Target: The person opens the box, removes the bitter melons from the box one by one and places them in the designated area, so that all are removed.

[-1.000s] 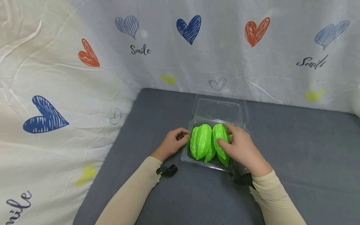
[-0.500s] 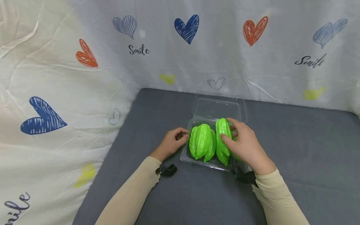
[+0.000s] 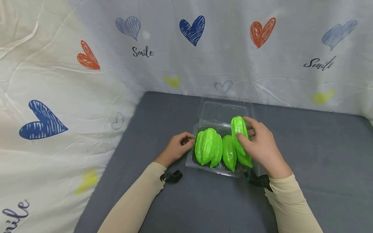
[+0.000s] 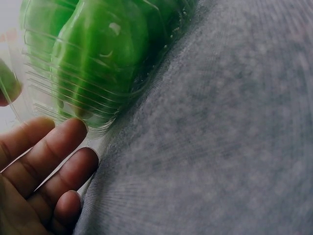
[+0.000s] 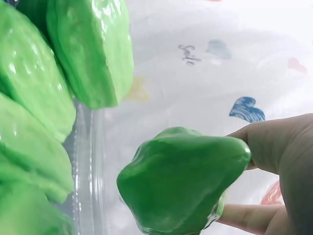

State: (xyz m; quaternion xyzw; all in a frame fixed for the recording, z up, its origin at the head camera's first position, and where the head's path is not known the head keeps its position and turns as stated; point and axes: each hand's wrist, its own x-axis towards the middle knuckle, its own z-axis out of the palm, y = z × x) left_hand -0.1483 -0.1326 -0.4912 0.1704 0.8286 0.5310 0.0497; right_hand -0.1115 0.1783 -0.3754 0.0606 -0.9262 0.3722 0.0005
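A clear plastic clamshell container (image 3: 189,160) lies with its lid (image 3: 224,111) folded back. Inside are several glossy, bright green star fruits (image 3: 209,147), lined up side by side. My left hand (image 3: 177,145) holds the container's left edge, its fingertips (image 4: 73,129) against the ribbed outer wall and the thumb near the rim. With thumb and fingers, my right hand (image 3: 262,147) grips one star fruit (image 3: 239,127) above the container's right side, and it overlaps another star fruit (image 3: 245,159) below. The right wrist view shows the gripped fruit's end close up, apart from the others.
Grey cloth covers the table (image 3: 163,207). Behind it and at the left hangs a white curtain (image 3: 227,48) printed with hearts and "Smile". A black wrist strap (image 3: 172,177) is on the left wrist, another (image 3: 257,180) on the right.
My right hand has lifted a star fruit up and to the right out of the row, uncovering the fruit below. The left hand has stayed at the container's edge.
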